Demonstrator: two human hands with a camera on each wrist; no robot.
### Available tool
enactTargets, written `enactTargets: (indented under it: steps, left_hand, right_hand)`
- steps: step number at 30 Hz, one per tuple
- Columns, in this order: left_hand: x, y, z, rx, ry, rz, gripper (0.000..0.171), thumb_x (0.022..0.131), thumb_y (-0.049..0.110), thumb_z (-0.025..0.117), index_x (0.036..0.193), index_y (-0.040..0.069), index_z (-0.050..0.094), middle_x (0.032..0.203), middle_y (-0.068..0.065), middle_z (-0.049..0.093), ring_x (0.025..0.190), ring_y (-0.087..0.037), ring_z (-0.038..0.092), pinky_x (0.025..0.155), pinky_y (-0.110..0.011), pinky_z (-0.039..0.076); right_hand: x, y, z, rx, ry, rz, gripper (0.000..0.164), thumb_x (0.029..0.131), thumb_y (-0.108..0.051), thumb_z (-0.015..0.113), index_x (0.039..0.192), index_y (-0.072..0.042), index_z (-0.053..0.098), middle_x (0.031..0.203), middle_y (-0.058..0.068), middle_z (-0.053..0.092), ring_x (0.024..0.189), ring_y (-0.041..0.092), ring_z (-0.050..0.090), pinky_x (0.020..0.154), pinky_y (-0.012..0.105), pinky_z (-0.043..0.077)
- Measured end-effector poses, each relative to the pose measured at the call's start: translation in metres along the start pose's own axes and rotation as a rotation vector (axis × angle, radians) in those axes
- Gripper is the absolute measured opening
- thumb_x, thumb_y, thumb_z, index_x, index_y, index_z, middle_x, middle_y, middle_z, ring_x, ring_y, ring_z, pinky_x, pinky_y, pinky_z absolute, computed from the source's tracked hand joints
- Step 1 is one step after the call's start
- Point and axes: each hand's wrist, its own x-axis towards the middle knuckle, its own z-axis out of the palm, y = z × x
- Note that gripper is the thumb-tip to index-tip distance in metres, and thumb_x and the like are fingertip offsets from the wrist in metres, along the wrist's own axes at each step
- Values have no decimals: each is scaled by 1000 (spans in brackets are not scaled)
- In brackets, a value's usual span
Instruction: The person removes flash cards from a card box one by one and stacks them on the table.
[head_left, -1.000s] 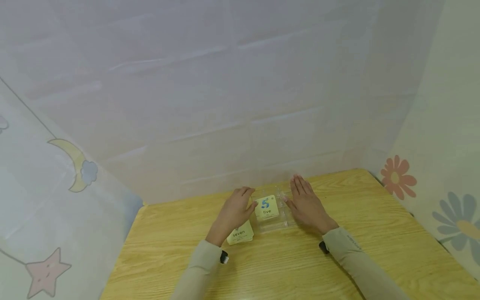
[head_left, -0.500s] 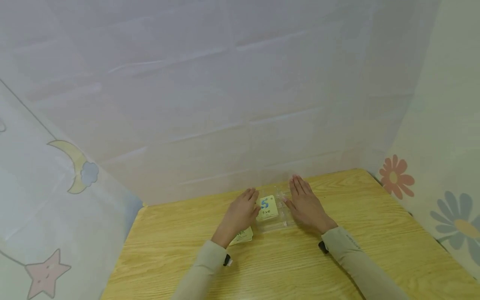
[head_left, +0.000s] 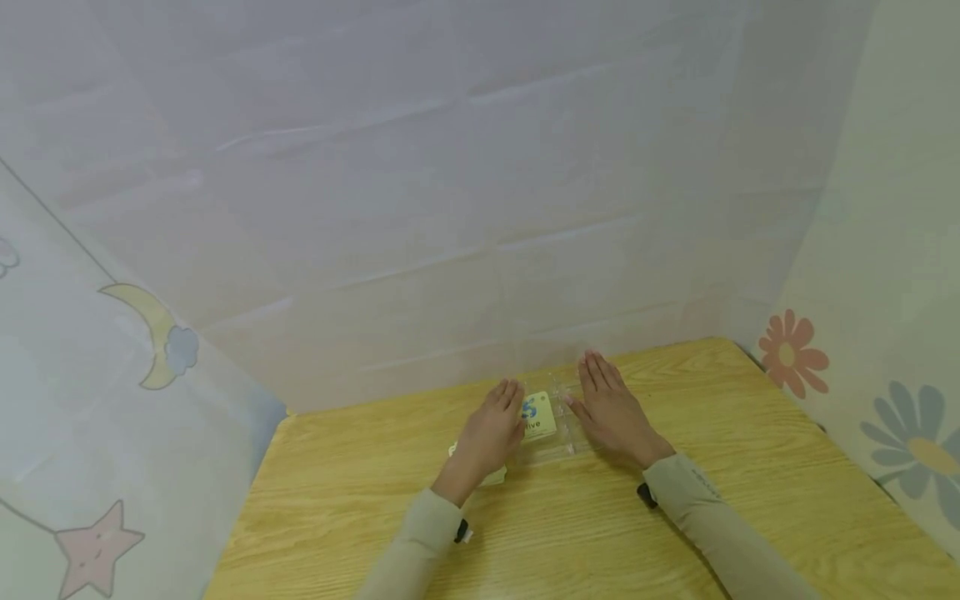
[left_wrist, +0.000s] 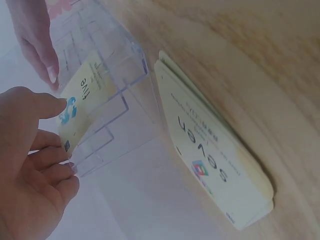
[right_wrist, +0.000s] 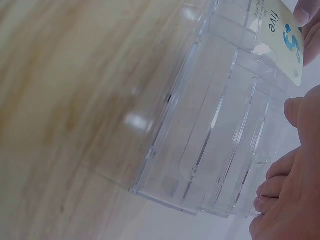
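A pale yellow card point(head_left: 538, 417) reading "five", with a blue 5, stands tilted in a clear plastic stepped holder point(right_wrist: 220, 125). Beside the card's left edge is my left hand point(head_left: 491, 429), its fingers together and slightly bent; its thumb overlaps the card in the left wrist view, and contact is hard to tell. My right hand point(head_left: 611, 412) lies along the holder's right side with straight fingers, its thumb toward the holder. A stack of cards point(left_wrist: 210, 145) with "seven" on top lies left of the holder, mostly covered by my left hand in the head view.
The wooden table point(head_left: 337, 483) has its back edge against a pale hanging sheet point(head_left: 420, 208). Printed side sheets, with a moon point(head_left: 153, 333) on the left and flowers point(head_left: 791, 354) on the right, flank the table.
My left hand has shifted right, now covering more of the "five" card's left side and most of the "seven" stack. The right hand stays almost in place.
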Motion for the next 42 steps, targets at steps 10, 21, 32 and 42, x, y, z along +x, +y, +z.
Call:
enactTargets:
  steps: [10, 21, 32, 42]
  left_hand:
    - [-6, 6, 0, 51, -12, 5, 61, 111, 33, 53, 161, 1, 38, 168, -16, 38, 157, -30, 38, 128, -41, 37]
    - [-10, 10, 1, 89, 40, 23, 60, 110, 33, 57, 159, 2, 44, 164, -15, 45, 154, -27, 44, 125, -37, 42]
    - [-12, 14, 6, 80, 109, 9, 56, 108, 32, 60, 156, 4, 50, 159, -12, 53, 149, -24, 52, 119, -34, 48]
    - [-13, 15, 0, -59, 189, 51, 46, 104, 21, 67, 147, 6, 61, 147, -10, 66, 109, -19, 78, 65, -19, 60]
  right_hand:
    - [2, 0, -1, -2, -35, 12, 76, 111, -39, 50, 159, 15, 26, 169, 34, 23, 160, 49, 21, 132, 63, 20]
    - [0, 1, 0, 16, -20, 6, 75, 111, -36, 53, 159, 16, 27, 169, 35, 22, 160, 50, 22, 132, 64, 20]
    - [-1, 2, 1, -1, 7, -20, 74, 110, -35, 55, 158, 16, 30, 168, 36, 26, 159, 50, 25, 131, 64, 23]
    - [-3, 1, -2, 3, 14, -15, 75, 109, -34, 57, 157, 17, 30, 168, 36, 26, 159, 50, 24, 130, 64, 23]
